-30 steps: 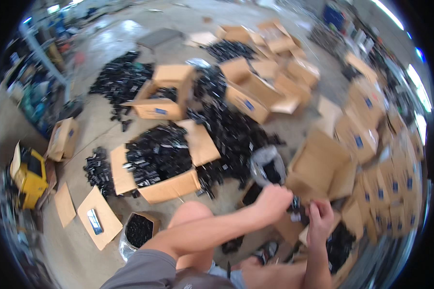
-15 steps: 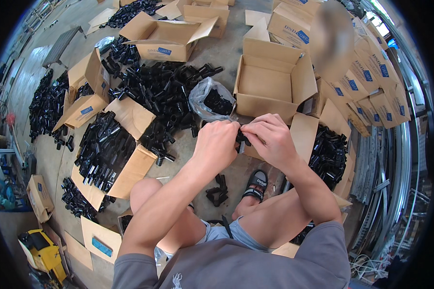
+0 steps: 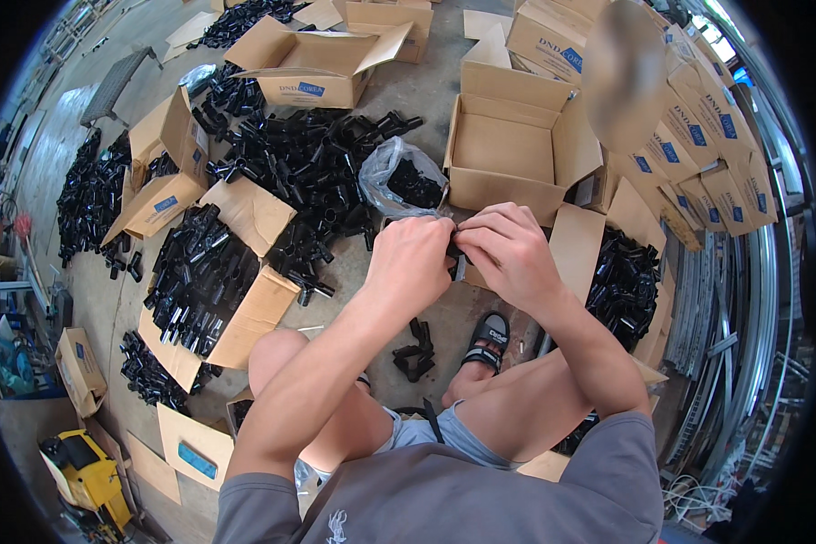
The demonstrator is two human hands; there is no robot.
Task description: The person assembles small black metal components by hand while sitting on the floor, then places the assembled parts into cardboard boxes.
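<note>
Across the concrete floor (image 3: 408,95), cardboard boxes (image 3: 512,150) and black fittings (image 3: 322,172) are lying; at twelve o'clock, left hand (image 3: 412,263) and right hand (image 3: 508,249) are pinching a black part (image 3: 454,247).

Bright, even daylight with soft shadows; edges bend and darken toward the fisheye rim; centre sharp.
</note>
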